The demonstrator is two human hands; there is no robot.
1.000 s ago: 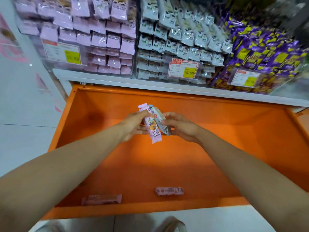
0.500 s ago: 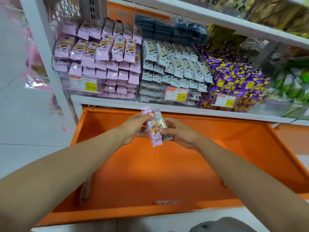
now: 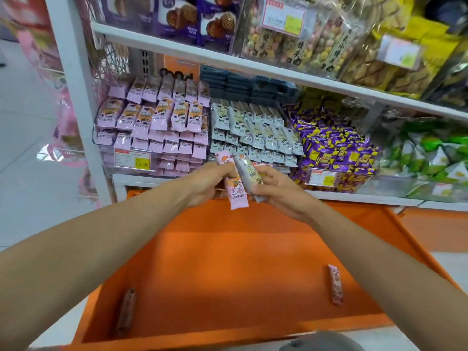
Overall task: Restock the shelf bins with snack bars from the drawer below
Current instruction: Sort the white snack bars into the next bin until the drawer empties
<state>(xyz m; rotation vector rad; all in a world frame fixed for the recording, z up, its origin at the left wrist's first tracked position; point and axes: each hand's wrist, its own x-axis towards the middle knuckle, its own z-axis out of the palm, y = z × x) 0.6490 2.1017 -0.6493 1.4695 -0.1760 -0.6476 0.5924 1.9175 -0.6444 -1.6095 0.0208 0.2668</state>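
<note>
Centre frame: we lifted from drawer (image 3: 228,262) toward shelf bins (image 3: 109,154), left hand (image 3: 206,184) pinching pink bar (image 3: 238,197), right hand (image 3: 279,192) pinching grey bar (image 3: 249,173).

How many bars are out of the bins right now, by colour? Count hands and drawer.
Pink bars: 3. Held bar in left hand; right bar and left bar, shadowed, in drawer.
Grey bar: 1, in right hand.
Total: 4.
</note>
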